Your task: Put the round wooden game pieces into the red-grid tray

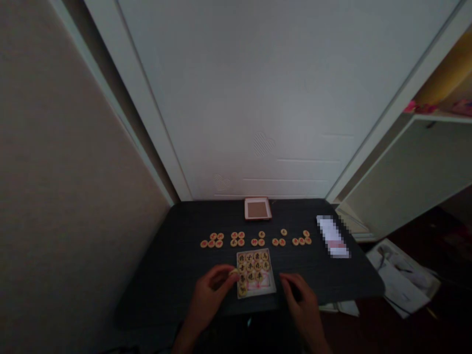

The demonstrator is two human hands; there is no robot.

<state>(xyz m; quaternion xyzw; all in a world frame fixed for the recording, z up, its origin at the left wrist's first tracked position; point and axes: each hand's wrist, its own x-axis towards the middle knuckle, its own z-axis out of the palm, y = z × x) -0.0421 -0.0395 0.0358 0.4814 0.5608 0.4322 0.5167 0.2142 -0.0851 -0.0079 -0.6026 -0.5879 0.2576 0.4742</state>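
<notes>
A small square box (272, 287) lies near the front edge of a dark table (177, 255), filled with several round wooden chess discs marked in black. My left hand (212, 290) is at the box's left edge, fingers pinched on one disc (233, 272). To the right of the box my right hand (300, 295) rests on the table with its fingers curled; I cannot see anything in it. Beyond the box, several discs with red marks (254, 239) lie in small groups in a row across the table.
The box's lid (257, 209) lies open side up at the table's far edge by a white door. A blurred white object (334, 236) sits at the right of the table. Papers (400, 275) lie on the floor to the right, below a white cabinet.
</notes>
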